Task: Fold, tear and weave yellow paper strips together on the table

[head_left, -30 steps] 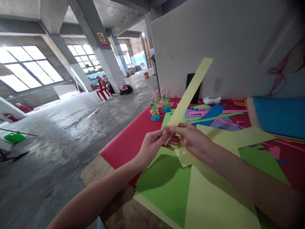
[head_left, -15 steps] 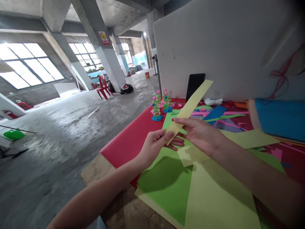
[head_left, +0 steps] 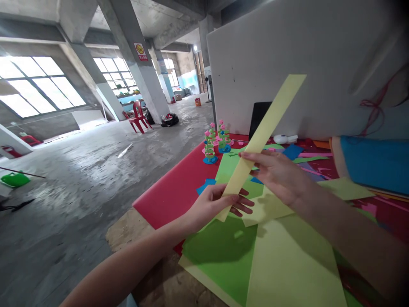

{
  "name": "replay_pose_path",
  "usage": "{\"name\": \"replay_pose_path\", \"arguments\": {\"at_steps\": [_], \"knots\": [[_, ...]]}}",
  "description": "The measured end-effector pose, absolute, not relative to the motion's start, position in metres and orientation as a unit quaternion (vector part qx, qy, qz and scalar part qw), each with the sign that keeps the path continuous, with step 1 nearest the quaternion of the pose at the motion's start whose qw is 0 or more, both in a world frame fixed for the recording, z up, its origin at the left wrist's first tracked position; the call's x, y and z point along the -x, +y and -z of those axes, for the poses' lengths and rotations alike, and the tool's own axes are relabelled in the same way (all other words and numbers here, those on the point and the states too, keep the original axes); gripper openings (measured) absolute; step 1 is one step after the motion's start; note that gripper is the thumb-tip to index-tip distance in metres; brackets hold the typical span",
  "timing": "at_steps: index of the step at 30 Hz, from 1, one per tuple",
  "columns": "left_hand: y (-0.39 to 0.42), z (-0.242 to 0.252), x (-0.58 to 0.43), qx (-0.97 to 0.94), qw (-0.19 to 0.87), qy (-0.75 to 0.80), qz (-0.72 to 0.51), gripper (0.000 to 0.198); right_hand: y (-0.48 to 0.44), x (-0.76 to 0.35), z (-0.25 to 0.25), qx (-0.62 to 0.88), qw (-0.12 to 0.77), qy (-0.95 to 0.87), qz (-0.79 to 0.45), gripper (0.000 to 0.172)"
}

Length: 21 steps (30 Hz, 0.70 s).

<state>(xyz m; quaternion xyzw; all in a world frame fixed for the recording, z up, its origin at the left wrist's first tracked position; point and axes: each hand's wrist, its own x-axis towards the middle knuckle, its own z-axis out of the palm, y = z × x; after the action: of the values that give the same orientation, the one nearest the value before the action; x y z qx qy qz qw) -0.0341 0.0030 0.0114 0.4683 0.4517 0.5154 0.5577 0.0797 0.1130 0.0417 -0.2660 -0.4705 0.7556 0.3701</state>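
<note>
A long pale yellow paper strip (head_left: 275,111) slants up to the right between my two hands. My left hand (head_left: 220,202) pinches it near its lower end, thumb on top and the other fingers partly spread behind. Higher along the strip, my right hand (head_left: 274,170) grips it between thumb and fingers. Beneath the hands lie green paper sheets (head_left: 220,260) and a large pale yellow sheet (head_left: 295,264). Another yellow piece (head_left: 265,207) lies partly under my right hand and forearm.
Two small paper trees, one in front (head_left: 209,149) and one behind (head_left: 224,138), stand on blue bases on the red sheet (head_left: 169,192). Paper scraps, a white tool (head_left: 285,139) and a blue folder-like item (head_left: 377,164) lie right. A white panel (head_left: 271,55) rises behind.
The strip now reaches higher and shows more of its length. My right hand has moved slightly right, my left slightly down. A blue paper piece shows beside my left hand.
</note>
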Motion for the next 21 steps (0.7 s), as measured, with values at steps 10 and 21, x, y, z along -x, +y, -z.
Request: {"name": "replay_pose_path", "arguments": {"at_steps": [10, 21], "knots": [[0.009, -0.009, 0.037, -0.446, 0.539, 0.472, -0.536, 0.029, 0.084, -0.063, -0.014, 0.252, 0.268, -0.467, -0.804, 0.016], [0.01, -0.008, 0.037, -0.446, 0.525, 0.481, -0.542, 0.024, 0.08, -0.06, -0.013, 0.25, 0.261, -0.439, -0.822, 0.015]]}}
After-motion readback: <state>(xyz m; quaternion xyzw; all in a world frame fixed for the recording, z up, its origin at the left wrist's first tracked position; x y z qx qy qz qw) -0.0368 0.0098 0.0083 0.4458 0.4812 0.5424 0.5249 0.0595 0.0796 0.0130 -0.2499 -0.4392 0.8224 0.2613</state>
